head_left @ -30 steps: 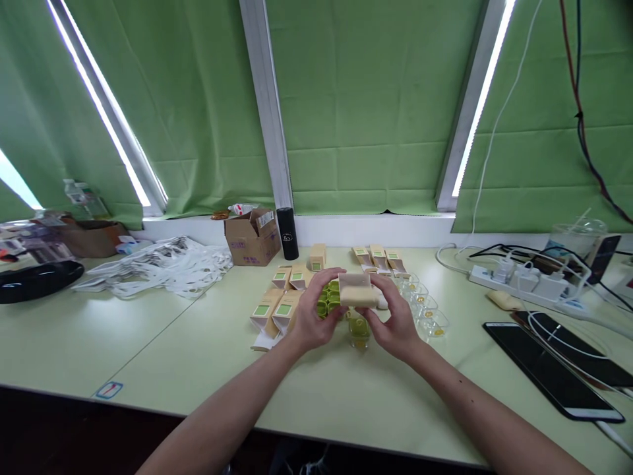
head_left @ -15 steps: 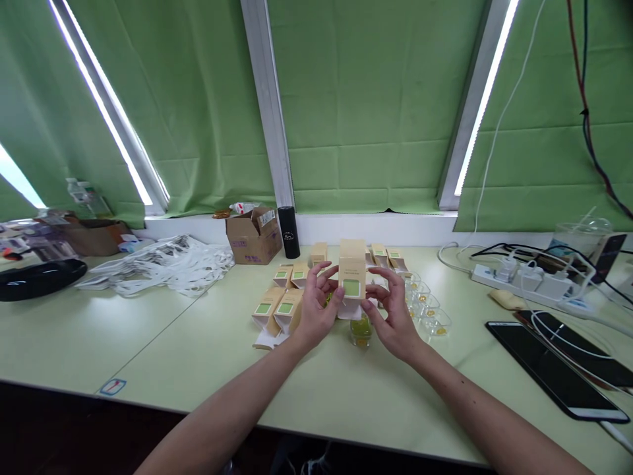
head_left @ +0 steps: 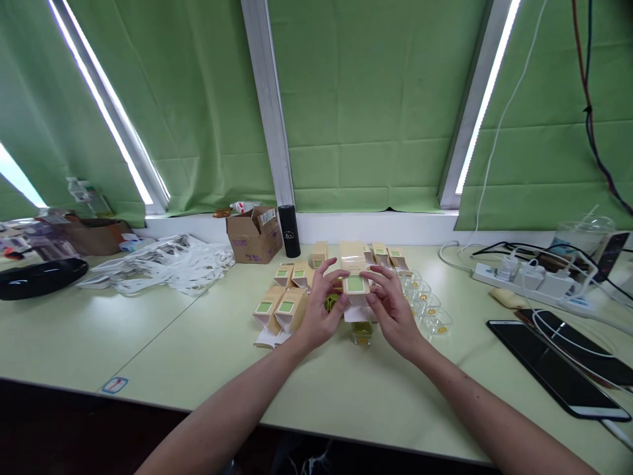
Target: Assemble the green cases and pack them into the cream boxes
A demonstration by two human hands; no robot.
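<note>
Between my two hands, above the table, is a small tan carton (head_left: 355, 285) with a green square on its face and a white flap hanging below. My left hand (head_left: 322, 305) grips its left side with thumb and fingers. On the other side, my right hand (head_left: 394, 305) pinches the right edge. Just below the carton stands a small clear cup (head_left: 362, 334) with green contents. Several similar cartons (head_left: 291, 307) stand left of my left hand, and more cartons (head_left: 380, 252) are behind. Clear cups (head_left: 436, 320) sit in rows to the right of my right hand.
On the left lie a heap of white straps (head_left: 163, 264) and a black glossy case (head_left: 42, 278). A cardboard box (head_left: 254, 236) and a black cylinder (head_left: 289, 231) stand at the back. Rightward are a power strip (head_left: 529, 284), cables and a phone (head_left: 556, 369).
The carton has tipped back, its top now leaning away from me and its front face looking shorter. Both hands stay on its sides, and my right fingers have moved in closer.
</note>
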